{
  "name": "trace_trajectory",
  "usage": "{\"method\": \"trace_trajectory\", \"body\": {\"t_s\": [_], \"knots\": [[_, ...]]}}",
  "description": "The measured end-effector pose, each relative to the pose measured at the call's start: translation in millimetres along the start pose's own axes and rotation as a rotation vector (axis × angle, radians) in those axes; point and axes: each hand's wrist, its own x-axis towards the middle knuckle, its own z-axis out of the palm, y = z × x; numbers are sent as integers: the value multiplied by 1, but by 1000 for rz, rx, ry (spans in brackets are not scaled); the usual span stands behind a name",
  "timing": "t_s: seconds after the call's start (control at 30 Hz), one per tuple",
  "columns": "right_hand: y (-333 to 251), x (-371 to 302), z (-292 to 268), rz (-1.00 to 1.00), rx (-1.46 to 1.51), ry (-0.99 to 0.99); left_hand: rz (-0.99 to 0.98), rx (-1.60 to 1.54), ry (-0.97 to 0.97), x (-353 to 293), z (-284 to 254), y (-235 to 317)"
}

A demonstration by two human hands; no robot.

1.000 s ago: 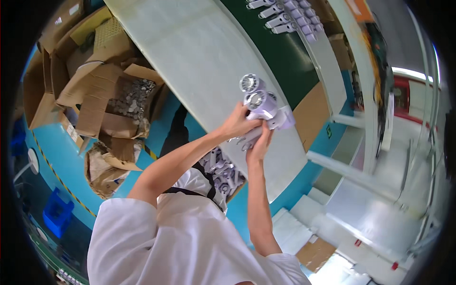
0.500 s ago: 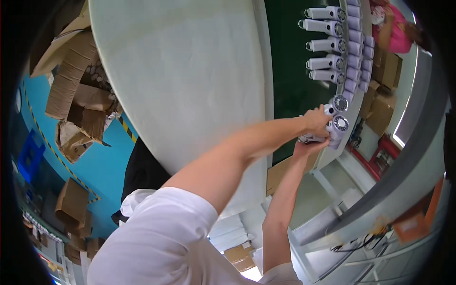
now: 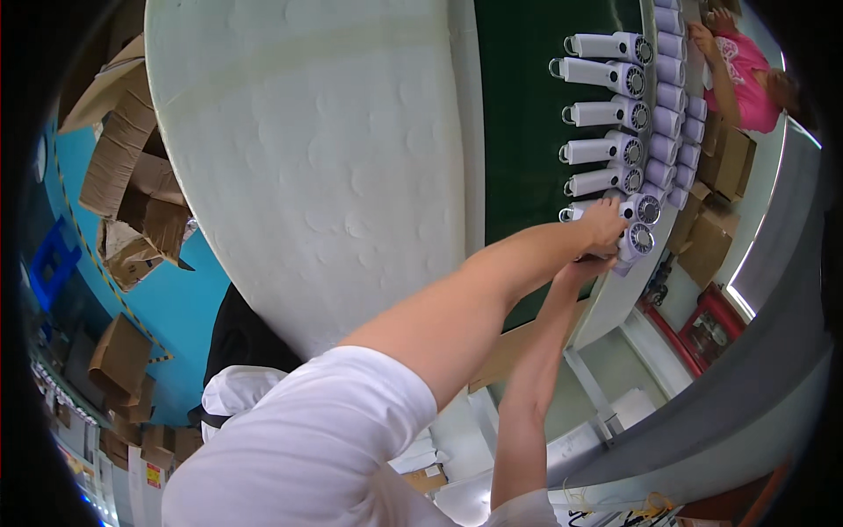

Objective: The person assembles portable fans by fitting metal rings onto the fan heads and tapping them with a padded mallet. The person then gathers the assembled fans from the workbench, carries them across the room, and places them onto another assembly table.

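A row of several pale lavender handheld fans (image 3: 600, 112) lies on the green belt (image 3: 518, 105), loop ends to the left and round black grilles to the right. At its near end, my left hand (image 3: 602, 221) is closed over the handle of one fan (image 3: 647, 209); part of that handle and its loop show left of the fingers. Just below, my right hand (image 3: 587, 266) is closed around another fan (image 3: 639, 239), its grille facing up. Most of this second handle is hidden by my hands.
Upright lavender cylindrical parts (image 3: 670, 97) stand in rows beyond the fans. A person in pink (image 3: 753, 83) is at the far right, near cardboard boxes (image 3: 707, 241). A pale, broad surface (image 3: 325, 132) lies left of the belt; opened cartons (image 3: 132, 184) sit on the blue floor.
The fan under my left hand has come closer to the row and lines up more with it. My right hand still holds its fan alongside. The whole view has shifted slightly.
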Motion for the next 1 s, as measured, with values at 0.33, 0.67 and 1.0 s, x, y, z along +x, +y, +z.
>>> {"method": "trace_trajectory", "body": {"t_s": [0.33, 0.67, 1.0], "knots": [[8, 9, 10, 50, -1095, 1095, 70, 123, 236, -49, -118, 15], [7, 3, -13, 166, -1784, 866, -192, 544, 652, 45, -308, -76], [-9, -27, -33, 101, -1249, 809, -301, 943, 560, 134, -278, -102]]}}
